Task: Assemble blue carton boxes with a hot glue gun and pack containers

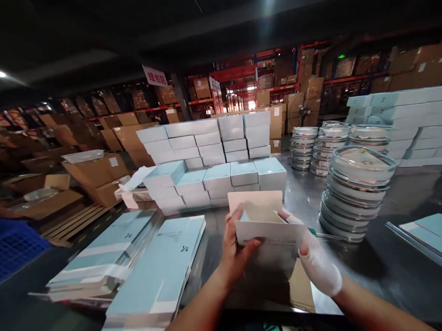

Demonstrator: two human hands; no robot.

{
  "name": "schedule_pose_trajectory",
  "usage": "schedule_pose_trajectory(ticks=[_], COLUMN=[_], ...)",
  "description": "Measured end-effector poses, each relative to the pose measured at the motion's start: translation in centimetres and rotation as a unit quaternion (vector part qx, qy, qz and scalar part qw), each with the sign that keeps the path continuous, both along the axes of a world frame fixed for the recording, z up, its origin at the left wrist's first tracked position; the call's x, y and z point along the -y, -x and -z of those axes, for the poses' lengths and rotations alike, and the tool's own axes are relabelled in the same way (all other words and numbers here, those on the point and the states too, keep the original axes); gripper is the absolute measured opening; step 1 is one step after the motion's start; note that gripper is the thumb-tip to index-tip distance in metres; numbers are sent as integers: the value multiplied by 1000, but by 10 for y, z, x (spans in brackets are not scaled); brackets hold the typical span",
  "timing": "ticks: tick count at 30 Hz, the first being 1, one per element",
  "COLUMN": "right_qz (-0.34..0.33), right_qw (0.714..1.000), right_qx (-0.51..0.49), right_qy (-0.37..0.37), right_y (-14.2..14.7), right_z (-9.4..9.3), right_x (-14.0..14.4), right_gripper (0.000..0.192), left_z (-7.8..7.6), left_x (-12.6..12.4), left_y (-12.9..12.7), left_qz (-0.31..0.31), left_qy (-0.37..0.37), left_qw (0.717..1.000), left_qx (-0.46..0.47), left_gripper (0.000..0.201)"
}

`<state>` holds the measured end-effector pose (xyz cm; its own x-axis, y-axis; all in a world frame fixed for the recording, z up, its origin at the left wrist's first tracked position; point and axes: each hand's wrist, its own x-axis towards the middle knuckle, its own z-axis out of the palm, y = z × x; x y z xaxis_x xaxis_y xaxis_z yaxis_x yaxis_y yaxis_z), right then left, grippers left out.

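Note:
Between my two hands I hold a small white cardboard box (269, 237) above the metal table, its flap standing up at the far side. My left hand (234, 244) is bare and grips the box's left side, thumb on the near face and fingers reaching the top edge. On the right side my right hand (317, 259), in a white fingerless glove, is closed on the box as well. Something pale shows inside the opening, too unclear to name. Just right of the glove a green-handled tool (315, 233) lies near the stacked glass lids.
Flat light-blue box blanks (163, 267) lie in piles at left. Finished white boxes (207, 181) are stacked behind. Stacks of round glass lids (356, 198) stand at right, with more boxes (422, 120) beyond. A blue crate (14, 250) is at far left.

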<state>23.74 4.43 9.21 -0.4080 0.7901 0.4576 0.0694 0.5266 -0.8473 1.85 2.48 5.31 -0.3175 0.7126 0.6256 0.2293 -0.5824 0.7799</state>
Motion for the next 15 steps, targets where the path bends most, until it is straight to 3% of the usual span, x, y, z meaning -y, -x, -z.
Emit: schedule_pose_trajectory(ticks=[2,4,6,8,11,13,15], right_qz=[19,78,142,168,125,98,122], right_qw=[998,994,986,980,983,991,985], right_qx=[-40,-54,-74,-106,-128,-58,114], right_qy=[36,54,51,24,-37,-68,-54], right_y=[2,7,14,19,12,-4,-24], right_z=[-10,-11,-6,0,4,5,12], right_x=[0,0,1,1,-4,-13,-23], right_gripper=[88,63,47,50,59,51,45], left_z=[-1,2,9,18,22,14,1], left_x=[7,13,19,26,37,42,45], left_y=[0,-3,-6,-5,4,12,22], left_qz=[35,32,-11,-49,-76,-115,-146], left_qy=[-3,6,13,23,74,103,140], left_qw=[998,998,1000,998,988,979,972], left_qx=[-54,-47,-9,-13,-109,-135,-116], left_gripper=[60,59,69,76,59,53,54])
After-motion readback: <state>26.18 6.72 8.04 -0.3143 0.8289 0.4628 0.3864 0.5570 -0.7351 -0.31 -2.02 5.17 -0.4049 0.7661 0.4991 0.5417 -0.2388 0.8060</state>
